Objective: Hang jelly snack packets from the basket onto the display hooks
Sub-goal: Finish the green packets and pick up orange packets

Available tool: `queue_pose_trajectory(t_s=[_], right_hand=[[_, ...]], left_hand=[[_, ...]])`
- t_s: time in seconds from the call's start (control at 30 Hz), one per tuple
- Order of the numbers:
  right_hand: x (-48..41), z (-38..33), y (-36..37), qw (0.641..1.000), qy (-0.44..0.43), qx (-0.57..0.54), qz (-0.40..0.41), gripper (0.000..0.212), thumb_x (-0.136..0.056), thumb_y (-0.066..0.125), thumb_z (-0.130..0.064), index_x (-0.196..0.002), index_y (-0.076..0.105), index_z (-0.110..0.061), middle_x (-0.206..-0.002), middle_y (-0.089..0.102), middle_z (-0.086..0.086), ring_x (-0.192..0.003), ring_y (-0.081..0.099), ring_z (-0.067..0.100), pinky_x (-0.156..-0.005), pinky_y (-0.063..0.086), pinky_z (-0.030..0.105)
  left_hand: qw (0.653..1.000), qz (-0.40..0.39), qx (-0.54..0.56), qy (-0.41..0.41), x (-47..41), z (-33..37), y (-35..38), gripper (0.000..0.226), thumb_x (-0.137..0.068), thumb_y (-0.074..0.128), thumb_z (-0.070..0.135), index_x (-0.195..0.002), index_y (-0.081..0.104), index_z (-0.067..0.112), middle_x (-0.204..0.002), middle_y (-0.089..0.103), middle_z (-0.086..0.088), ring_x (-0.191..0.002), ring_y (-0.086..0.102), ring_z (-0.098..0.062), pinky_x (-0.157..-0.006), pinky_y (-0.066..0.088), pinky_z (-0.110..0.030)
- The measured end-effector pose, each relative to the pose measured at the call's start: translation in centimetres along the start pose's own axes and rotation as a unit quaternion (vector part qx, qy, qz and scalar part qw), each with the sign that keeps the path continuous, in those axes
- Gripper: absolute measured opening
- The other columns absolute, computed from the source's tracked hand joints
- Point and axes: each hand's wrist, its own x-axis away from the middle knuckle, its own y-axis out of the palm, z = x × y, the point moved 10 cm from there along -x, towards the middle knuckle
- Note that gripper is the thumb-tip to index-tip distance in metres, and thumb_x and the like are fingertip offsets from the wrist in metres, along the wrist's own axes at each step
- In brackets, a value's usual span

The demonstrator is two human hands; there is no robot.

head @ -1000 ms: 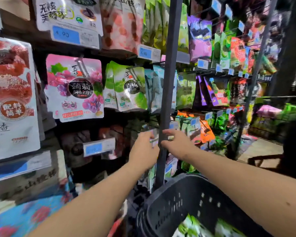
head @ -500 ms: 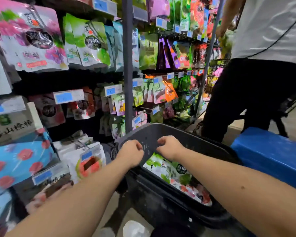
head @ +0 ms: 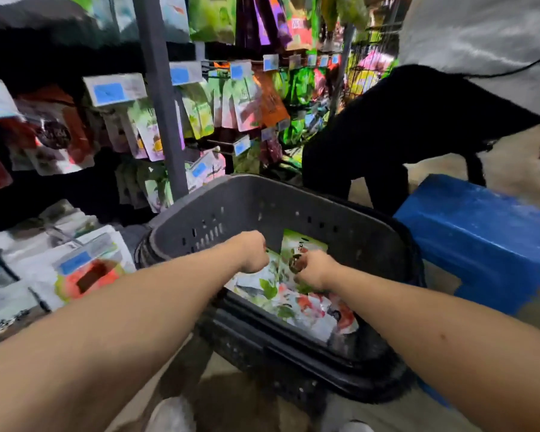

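A dark grey basket [head: 231, 190] stands on the floor in front of the display rack. Several jelly snack packets [head: 309, 310], white with green and red print, lie flat in it. Both my hands reach inside. My right hand [head: 315, 271] has its fingers curled round the lower part of a green packet [head: 304, 243], which stands tilted up against the far wall. My left hand [head: 251, 252] is curled just left of that packet, over the pile; its fingertips are hidden. Hanging packets [head: 200, 113] fill the hooks behind the basket.
A grey upright pole [head: 161, 104] of the rack rises just behind the basket. Another person in black trousers [head: 402, 126] stands to the right. A blue plastic stool [head: 480, 238] sits right of the basket. Boxed snacks [head: 85, 269] lie on the low shelf at left.
My hands dropped from the hooks by the pole into the basket. In the last half second they went deeper, and my right hand closed on the green packet.
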Motion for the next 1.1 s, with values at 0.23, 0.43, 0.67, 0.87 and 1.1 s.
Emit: queue_pose_trajectory(t_s=[0.23,0.43,0.67,0.87,1.1], right_hand=[[-5.3,7.1,3.0,0.980,0.145,-0.137,-0.018,0.033,-0.085,0.071,-0.034,-0.101,0.068,-0.006,-0.094,0.064,0.009,-0.084,0.062,0.022,-0.074,0.054,0.032],[-8.5,11.7,4.0,0.924,0.268,-0.266,0.065,0.032,-0.090,0.066,-0.012,-0.117,0.063,0.004,-0.117,0.068,0.021,-0.104,0.069,0.037,-0.085,0.058,0.039],[-11.4,14.0,5.5,0.882,0.322,-0.328,0.101,0.045,-0.087,0.079,-0.022,-0.120,0.066,0.006,-0.124,0.068,0.019,-0.114,0.065,0.036,-0.092,0.054,0.037],[-12.5,14.0,7.2,0.896,0.312,-0.305,0.081,0.042,-0.086,0.080,-0.036,-0.109,0.073,-0.002,-0.109,0.073,0.015,-0.102,0.070,0.033,-0.078,0.054,0.033],[-11.6,12.3,5.1,0.905,0.255,-0.323,0.104,0.026,-0.096,0.067,-0.029,-0.108,0.070,-0.007,-0.108,0.069,0.010,-0.106,0.066,0.031,-0.083,0.050,0.029]], left_hand=[[0.994,-0.095,-0.051,-0.011,-7.4,0.2,4.7,0.033,-0.096,0.060,0.032,-0.111,0.071,0.005,-0.112,0.071,-0.012,-0.099,0.066,-0.029,-0.086,0.052,-0.034],[0.991,-0.127,-0.015,-0.043,-12.7,-0.9,7.5,0.040,-0.092,0.066,0.031,-0.063,0.049,0.010,-0.060,0.049,-0.007,-0.053,0.047,-0.024,-0.047,0.036,-0.030],[0.970,-0.140,0.167,-0.111,-17.1,-1.7,10.4,0.027,-0.090,0.076,0.023,-0.100,0.064,0.001,-0.071,0.055,-0.007,-0.059,0.050,-0.019,-0.050,0.040,-0.028],[0.915,-0.135,0.356,-0.138,-17.9,-3.0,14.1,0.069,-0.079,0.085,0.021,-0.133,0.047,0.001,-0.125,0.059,-0.020,-0.112,0.064,-0.034,-0.095,0.057,-0.052],[0.914,-0.125,0.364,-0.125,-17.3,-3.1,13.0,0.025,-0.081,0.085,0.013,-0.091,0.062,0.012,-0.098,0.069,-0.014,-0.072,0.063,-0.025,-0.064,0.054,-0.033]])
